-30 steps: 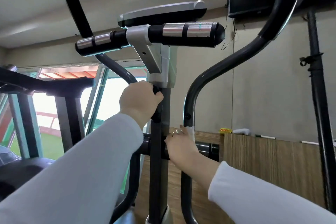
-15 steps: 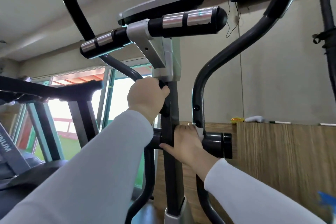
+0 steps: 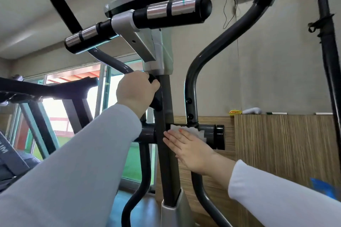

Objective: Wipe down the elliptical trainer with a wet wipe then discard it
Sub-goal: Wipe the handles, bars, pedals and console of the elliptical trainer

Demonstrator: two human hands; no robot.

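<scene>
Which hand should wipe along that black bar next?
Right. The right hand presses the wipe flat against the bar, so it probably only needs to slide sideways. The left hand is higher up, gripping a knob, and holds no wipe.

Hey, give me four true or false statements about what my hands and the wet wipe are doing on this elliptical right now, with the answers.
1. The right hand presses the white wet wipe against the black horizontal crossbar with straight fingers. True.
2. The left hand holds nothing. False: it grips the dark curved swing bar.
3. The wipe is crumpled in the left hand. False: it lies under the right hand, on the crossbar.
4. A wood-grain panel stands behind the crossbar. True.
</scene>
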